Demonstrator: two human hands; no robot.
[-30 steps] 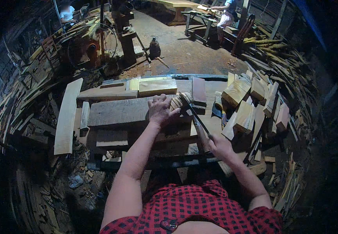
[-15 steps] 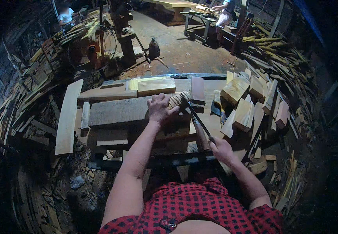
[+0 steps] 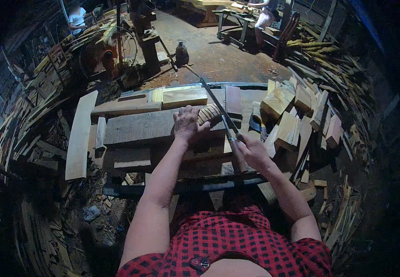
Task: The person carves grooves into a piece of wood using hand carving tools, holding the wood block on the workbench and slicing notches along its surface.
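A small carved piece of pale wood (image 3: pixel 210 113), cut with curved grooves, rests at the right end of a thick weathered board (image 3: pixel 140 129). My left hand (image 3: pixel 187 125) grips its left side, thumb toward the near side. In my right hand (image 3: pixel 255 151), closed round the handle end, is a long dark file (image 3: pixel 215 100). Its blade slants up and away to the left, along the right end of the carved piece. Beneath the file lies a tool with a wooden handle (image 3: pixel 239 161) and a narrow metal blade; its kind is hard to tell.
Cut wood blocks (image 3: pixel 277 102) are heaped on the bench's right side, beside a reddish block (image 3: pixel 233 100). A pale plank (image 3: pixel 80 136) lies at the left. Beyond stand a fan (image 3: pixel 108 57), a dark bottle (image 3: pixel 181 54) and two people, one by a worktable (image 3: pixel 232 28).
My right hand has moved forward and slightly left, pushing the file so its tip now reaches past the bench's far edge. My left hand stays on the carved piece.
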